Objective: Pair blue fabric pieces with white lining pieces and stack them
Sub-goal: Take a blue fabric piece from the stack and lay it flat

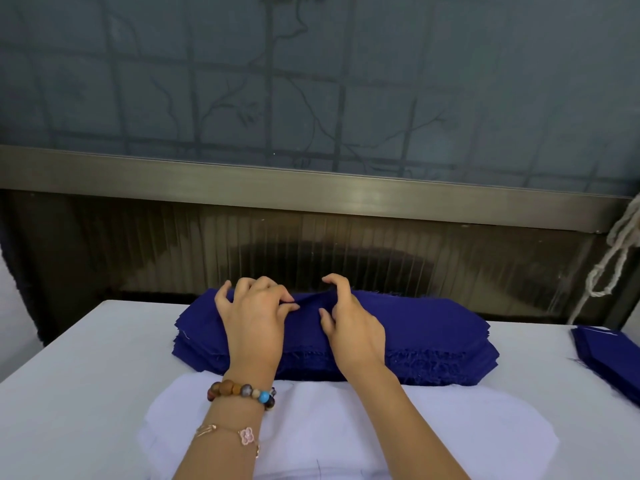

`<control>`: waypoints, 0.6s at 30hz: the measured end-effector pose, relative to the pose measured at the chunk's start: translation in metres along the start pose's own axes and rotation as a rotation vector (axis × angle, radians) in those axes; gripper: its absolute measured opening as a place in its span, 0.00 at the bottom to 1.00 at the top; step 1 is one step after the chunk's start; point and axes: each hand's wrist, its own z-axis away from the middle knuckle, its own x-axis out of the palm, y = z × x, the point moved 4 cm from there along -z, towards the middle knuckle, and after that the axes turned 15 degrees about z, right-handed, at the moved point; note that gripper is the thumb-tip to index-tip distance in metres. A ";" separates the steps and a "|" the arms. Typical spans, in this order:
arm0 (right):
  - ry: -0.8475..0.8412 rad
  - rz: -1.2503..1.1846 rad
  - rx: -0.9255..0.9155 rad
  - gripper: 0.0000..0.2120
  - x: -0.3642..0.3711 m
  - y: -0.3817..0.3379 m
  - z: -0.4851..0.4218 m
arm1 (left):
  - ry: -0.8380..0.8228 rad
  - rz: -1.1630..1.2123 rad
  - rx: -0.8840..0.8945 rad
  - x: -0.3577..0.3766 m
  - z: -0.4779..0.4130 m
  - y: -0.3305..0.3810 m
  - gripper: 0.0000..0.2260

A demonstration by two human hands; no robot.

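A thick stack of blue fabric pieces [433,337] lies across the middle of the white table [79,368]. Both my hands are on top of it. My left hand [252,313] rests on the stack's left part with its fingers curled, the fingertips pinching at a raised fold of the top blue piece. My right hand [349,317] is just beside it, fingers bent, also pinching that fold from the right. In front of the stack, under my forearms, lies a white lining piece [450,427] with rounded ends, flat on the table.
A second, smaller pile of blue pieces [609,358] sits at the table's right edge. Behind the table runs a dark ribbed panel and a metal rail [311,188] below a frosted window. A knotted cord [613,258] hangs at the right.
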 end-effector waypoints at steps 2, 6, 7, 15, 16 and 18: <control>0.009 -0.025 -0.004 0.23 -0.001 0.001 0.002 | 0.003 -0.019 -0.002 0.000 -0.001 -0.001 0.05; 0.039 -0.032 -0.020 0.18 -0.003 0.002 0.005 | 0.037 -0.035 0.039 0.001 0.000 0.000 0.06; 0.043 -0.029 -0.022 0.17 -0.003 0.002 0.005 | 0.042 -0.041 0.045 0.001 0.000 -0.001 0.06; 0.106 -0.042 -0.001 0.09 0.000 0.003 0.006 | 0.090 0.018 0.126 -0.002 -0.002 -0.002 0.06; 0.113 -0.050 0.006 0.08 0.000 0.003 0.006 | 0.085 0.027 0.121 -0.002 -0.002 -0.002 0.07; 0.115 -0.089 0.044 0.07 0.001 0.005 0.006 | 0.072 0.013 0.109 -0.002 -0.002 -0.004 0.08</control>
